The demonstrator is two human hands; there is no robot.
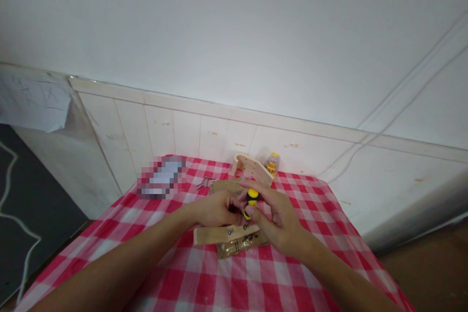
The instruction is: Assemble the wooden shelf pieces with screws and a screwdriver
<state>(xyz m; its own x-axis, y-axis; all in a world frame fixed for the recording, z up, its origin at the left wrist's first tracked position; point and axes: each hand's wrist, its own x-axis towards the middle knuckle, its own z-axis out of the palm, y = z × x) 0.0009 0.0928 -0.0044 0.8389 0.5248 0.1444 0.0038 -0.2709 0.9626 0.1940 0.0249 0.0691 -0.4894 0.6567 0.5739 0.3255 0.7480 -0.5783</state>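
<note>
A yellow and black screwdriver (pixel 252 197) stands nearly upright in my right hand (pixel 280 219), whose fingers and thumb close round its handle. Its tip points down at a pale wooden piece (pixel 206 235), where a small metal screw head (pixel 230 232) shows. My left hand (pixel 219 207) is curled just above that wood, its fingertips close to the screwdriver; what they grip is hidden. Under the wood lies a brown printed packet (pixel 239 247). Behind my hands is a flat light-brown piece (pixel 226 185), partly covered by them.
A curved wooden part (pixel 252 165) stands at the back of the table near a clear container with yellow (pixel 272 163). Several loose screws (pixel 205 183) lie left of it. A blurred phone-like object (pixel 163 178) is at the back left. The white wall (pixel 234 136) borders the checked tablecloth (pixel 310 278).
</note>
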